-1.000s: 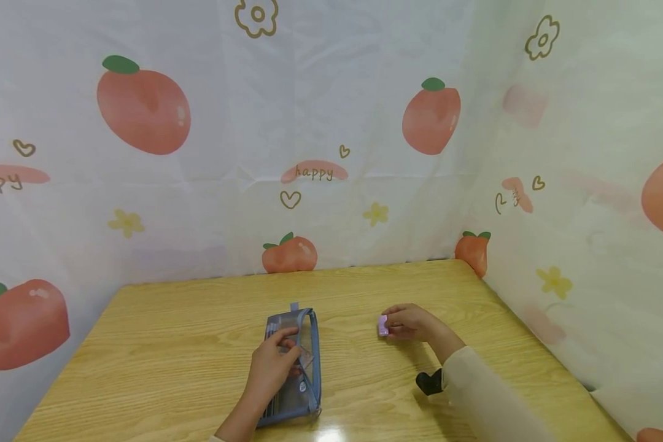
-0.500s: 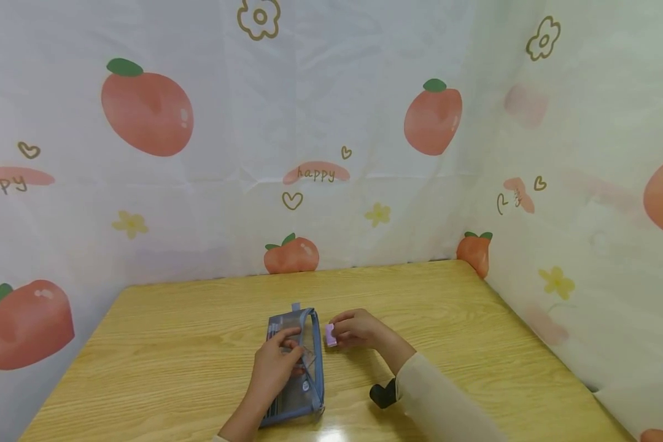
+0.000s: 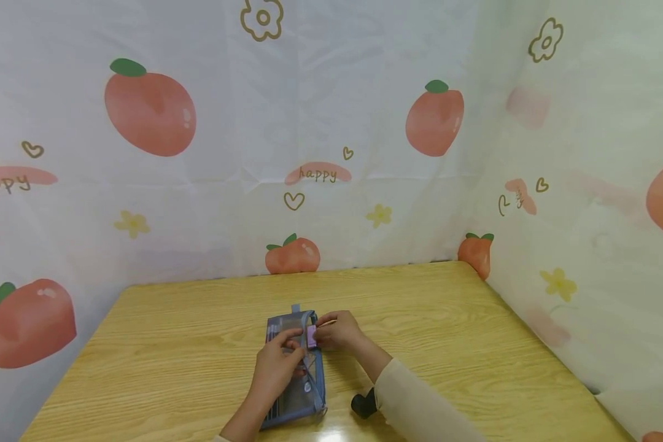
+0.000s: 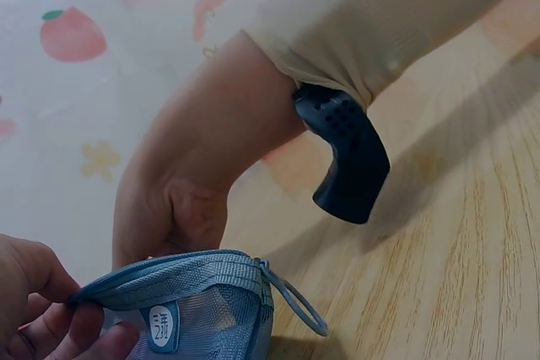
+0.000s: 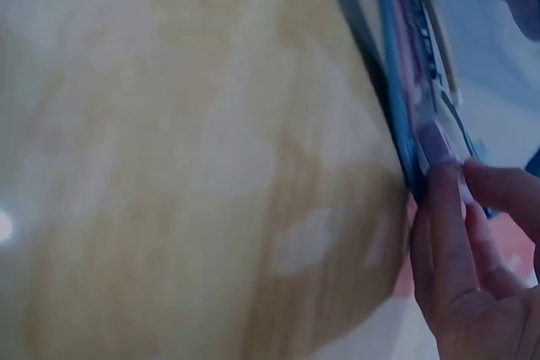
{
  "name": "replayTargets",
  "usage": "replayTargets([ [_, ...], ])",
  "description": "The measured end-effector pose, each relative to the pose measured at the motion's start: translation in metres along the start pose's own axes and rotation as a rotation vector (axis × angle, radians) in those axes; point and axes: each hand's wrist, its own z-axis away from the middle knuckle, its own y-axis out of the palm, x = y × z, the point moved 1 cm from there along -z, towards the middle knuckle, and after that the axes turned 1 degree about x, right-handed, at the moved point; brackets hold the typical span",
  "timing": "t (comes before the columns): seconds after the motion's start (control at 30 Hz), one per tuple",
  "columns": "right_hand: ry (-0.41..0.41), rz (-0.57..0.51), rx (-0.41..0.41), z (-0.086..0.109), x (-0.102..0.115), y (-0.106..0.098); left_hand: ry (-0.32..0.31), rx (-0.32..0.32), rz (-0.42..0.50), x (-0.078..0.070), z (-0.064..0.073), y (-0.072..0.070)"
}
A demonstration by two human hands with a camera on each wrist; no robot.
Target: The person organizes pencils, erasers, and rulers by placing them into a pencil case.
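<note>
A blue see-through zip pouch (image 3: 293, 405) lies on the wooden table, its zipped mouth gaping along the right side. My left hand (image 3: 273, 368) pinches the near lip of that mouth between thumb and fingers; the left wrist view shows the grip on the pouch edge (image 4: 169, 280). Between the thumb and fingers of my right hand (image 3: 339, 331) is a small purple block (image 3: 311, 336), held at the mouth. In the right wrist view the purple block (image 5: 436, 142) sits between the two lips, partly covered by fingers. Its exact kind cannot be told.
Slim, pen-like items show inside the pouch. A black curved device (image 3: 364, 403) sticks out from the right sleeve (image 3: 420, 399). The wooden table (image 3: 160, 356) meets a fruit-printed cloth (image 3: 342, 110) at the back and right. A zipper pull ring (image 4: 295, 301) hangs at the pouch's end.
My right hand has carried the purple block leftward from the table's right side to the pouch mouth. The left hand has kept its grip on the pouch, nearly still.
</note>
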Motion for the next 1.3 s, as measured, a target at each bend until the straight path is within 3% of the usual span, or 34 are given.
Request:
replayTargets([
  [0.27,-0.120,0.069,-0.099,0.008,0.000,0.010,0.019,0.024,-0.012,0.001,0.000,0.002],
  [0.47,-0.144,0.116,-0.117,0.008,-0.002,0.011,0.020,0.043,-0.026,0.002,-0.001,0.001],
  [0.8,-0.129,0.117,-0.133,-0.004,-0.005,0.005,0.024,0.022,-0.021,0.005,-0.012,0.001],
  [1.07,-0.021,0.011,-0.095,-0.006,-0.010,0.000,-0.008,0.018,-0.030,0.010,-0.015,0.008],
  [1.3,-0.060,0.036,-0.075,0.003,-0.011,-0.008,0.019,0.024,-0.044,0.010,-0.015,0.009],
])
